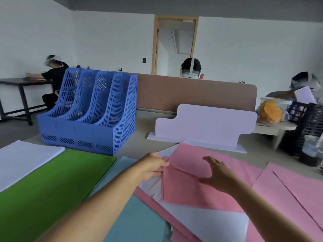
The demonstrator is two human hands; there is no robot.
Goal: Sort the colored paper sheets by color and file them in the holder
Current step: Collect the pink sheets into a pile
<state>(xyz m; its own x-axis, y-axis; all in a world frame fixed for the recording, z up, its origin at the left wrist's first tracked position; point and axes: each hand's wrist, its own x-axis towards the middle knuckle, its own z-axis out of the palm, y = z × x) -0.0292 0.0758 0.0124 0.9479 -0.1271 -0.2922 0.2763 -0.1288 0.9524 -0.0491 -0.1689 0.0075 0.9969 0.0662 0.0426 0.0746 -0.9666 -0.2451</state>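
While my left hand [153, 167] is pinching the left edge of the top pink sheet [185, 187], my right hand [218, 175] is hovering over that sheet with fingers spread wide and holding nothing; I cannot tell whether the palm is touching the paper. I am reading this as the sorting step. The sheet is lying askew on a mixed heap, over a white sheet [209, 222] and beside more pinks [293, 189], while the green stack [43, 186], white stack [26, 159] and teal stack [139, 220] are sitting to my left. The holder [87, 119] is standing beyond the green stack, its 4 slots looking empty. To do this well, I am planning on flattening the right palm onto the sheets underneath so only 1 sheet is lifting, peeling slowly from the pinched edge, and squaring it onto the other pinks before any filing.
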